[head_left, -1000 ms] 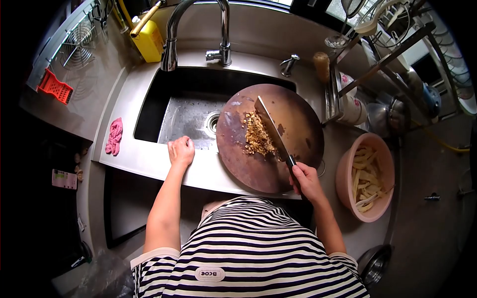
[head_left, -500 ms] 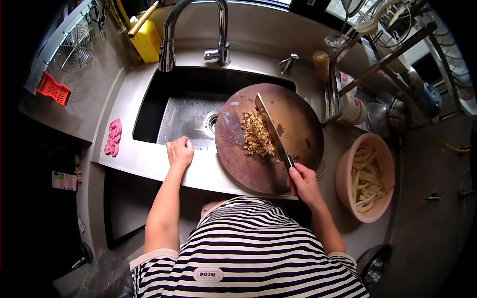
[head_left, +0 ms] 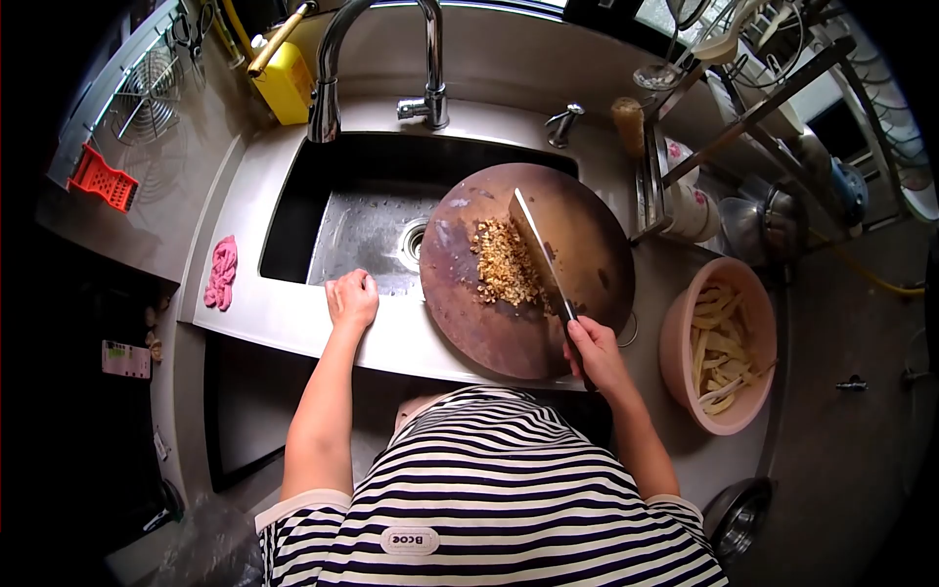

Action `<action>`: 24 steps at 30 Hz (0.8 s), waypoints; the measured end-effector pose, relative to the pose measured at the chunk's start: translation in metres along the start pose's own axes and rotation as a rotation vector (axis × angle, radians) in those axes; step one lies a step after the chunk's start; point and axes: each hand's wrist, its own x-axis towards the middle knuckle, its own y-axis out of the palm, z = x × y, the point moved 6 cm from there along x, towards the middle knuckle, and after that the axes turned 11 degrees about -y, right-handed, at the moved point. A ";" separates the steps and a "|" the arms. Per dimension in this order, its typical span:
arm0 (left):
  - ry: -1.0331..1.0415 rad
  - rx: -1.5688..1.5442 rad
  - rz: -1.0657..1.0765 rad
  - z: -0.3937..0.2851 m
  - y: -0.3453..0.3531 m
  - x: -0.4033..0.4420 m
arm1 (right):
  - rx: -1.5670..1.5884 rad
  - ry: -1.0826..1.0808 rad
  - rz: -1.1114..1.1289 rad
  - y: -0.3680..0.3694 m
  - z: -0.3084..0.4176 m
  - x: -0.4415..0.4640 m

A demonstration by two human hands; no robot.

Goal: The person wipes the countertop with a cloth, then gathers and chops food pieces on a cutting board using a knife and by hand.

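My right hand point(head_left: 601, 356) is wrapped round the dark handle of a cleaver point(head_left: 539, 249). Its blade stands edge-down beside the right side of a pile of finely chopped brown bits point(head_left: 505, 262); I cannot tell whether it touches the wood. The pile lies on a round wooden chopping board point(head_left: 463, 318), which covers the right part of the sink point(head_left: 362, 220). My left hand point(head_left: 352, 297) rests on the sink's front rim, left of the board, with its fingers curled closed and nothing visible in them.
A pink basin point(head_left: 675, 342) of pale strips stands right of the board. Behind the sink rises a chrome faucet point(head_left: 433, 59). A pink cloth point(head_left: 222, 274) lies on the left counter. A metal dish rack point(head_left: 773, 103) stands at the back right, near a yellow bottle-free wall.
The cleaver's blade has shifted slightly to the right, away from the chopped pile, and the right hand has tilted a little with it. My left hand stays in place.
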 end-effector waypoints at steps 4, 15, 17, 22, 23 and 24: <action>-0.002 0.004 -0.010 0.000 -0.002 -0.001 | -0.016 0.044 0.014 -0.001 -0.006 0.001; 0.001 0.003 -0.003 0.000 -0.001 0.000 | -0.049 0.027 0.050 0.011 -0.002 -0.002; 0.005 0.007 -0.002 -0.001 -0.002 0.000 | -0.020 -0.003 0.043 0.010 0.011 -0.004; 0.019 -0.002 -0.015 -0.001 -0.001 0.000 | -0.007 -0.005 0.032 0.009 -0.001 0.002; 0.018 0.001 -0.012 -0.001 0.000 0.000 | -0.010 0.020 0.042 0.008 -0.012 0.005; 0.015 0.005 -0.009 0.000 0.002 0.000 | 0.030 0.027 0.022 0.008 -0.018 0.005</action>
